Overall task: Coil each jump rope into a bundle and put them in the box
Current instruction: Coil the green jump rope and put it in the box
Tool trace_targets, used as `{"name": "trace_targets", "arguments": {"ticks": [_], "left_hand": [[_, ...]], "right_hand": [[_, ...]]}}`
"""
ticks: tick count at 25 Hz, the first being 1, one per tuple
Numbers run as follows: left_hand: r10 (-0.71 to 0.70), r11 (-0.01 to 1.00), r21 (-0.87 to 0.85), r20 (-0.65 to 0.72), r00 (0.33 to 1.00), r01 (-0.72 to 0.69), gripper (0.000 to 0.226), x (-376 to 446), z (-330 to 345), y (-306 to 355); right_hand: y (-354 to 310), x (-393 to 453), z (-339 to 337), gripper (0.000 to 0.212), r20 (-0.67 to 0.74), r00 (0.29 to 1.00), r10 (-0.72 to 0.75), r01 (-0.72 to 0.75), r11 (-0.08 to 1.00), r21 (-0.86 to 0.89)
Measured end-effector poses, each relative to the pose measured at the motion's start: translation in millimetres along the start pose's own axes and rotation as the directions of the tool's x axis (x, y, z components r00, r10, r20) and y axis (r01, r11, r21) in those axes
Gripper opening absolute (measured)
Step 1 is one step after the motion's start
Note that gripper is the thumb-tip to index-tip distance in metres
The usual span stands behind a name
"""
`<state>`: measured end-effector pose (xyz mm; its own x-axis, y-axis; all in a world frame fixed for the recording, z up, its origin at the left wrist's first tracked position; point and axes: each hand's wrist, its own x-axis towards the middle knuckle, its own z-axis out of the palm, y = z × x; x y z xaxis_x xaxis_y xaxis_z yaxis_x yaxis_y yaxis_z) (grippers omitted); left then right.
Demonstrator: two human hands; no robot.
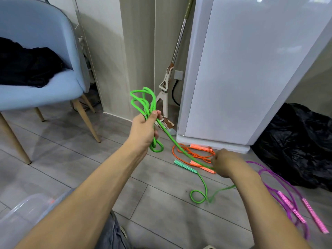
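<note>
Green rope [162, 129] – both hands, half-coiled

grey plank floor [71, 159] carries orange rope [193, 154], purple rope [280, 187], a green rope's handle [185, 166]; black bag [296, 146].

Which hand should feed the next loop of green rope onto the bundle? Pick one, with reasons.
Right hand. It already pinches the free run of the green rope leading to the floor, while the left hand grips the finished loops and should just hold them.
</note>
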<state>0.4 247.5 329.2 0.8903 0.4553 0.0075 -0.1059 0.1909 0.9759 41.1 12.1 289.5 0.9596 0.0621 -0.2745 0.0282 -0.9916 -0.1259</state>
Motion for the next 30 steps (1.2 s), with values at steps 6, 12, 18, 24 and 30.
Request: {"name": "trace_targets", "arguments": {"ticks": [6,12,18,24,30], "left_hand": [[-0.055,0.997,0.076,0.333,0.941,0.031,0.025,-26,21,-4],[0.0,0.948,0.312,0.195,0.981,-0.062,0.025,-16,8,1],[-0.182,0.96,0.263,0.315,0.931,0.098,0.017,-28,13,-9],[-0.264,0.956,0.22,0.346,0.9,0.196,0.014,-32,19,-10],[-0.41,0.906,0.036,0.321,0.853,0.422,0.016,-36,26,-8]], "right_hand": [[-73,-35,0,0.031,-0.205,0.886,-0.417,0.293,0.158,0.943],[-47,-27,-15,0.029,-0.235,0.935,-0.266,0.328,0.389,0.861],[-46,-24,-24,0.031,-0.482,0.876,0.018,0.457,0.293,0.84],[-75,-28,4,0.012,-0.522,0.851,-0.059,0.48,0.492,0.726],[-66,-21,0,0.009,-0.534,0.842,0.077,0.491,0.302,0.817]]}}
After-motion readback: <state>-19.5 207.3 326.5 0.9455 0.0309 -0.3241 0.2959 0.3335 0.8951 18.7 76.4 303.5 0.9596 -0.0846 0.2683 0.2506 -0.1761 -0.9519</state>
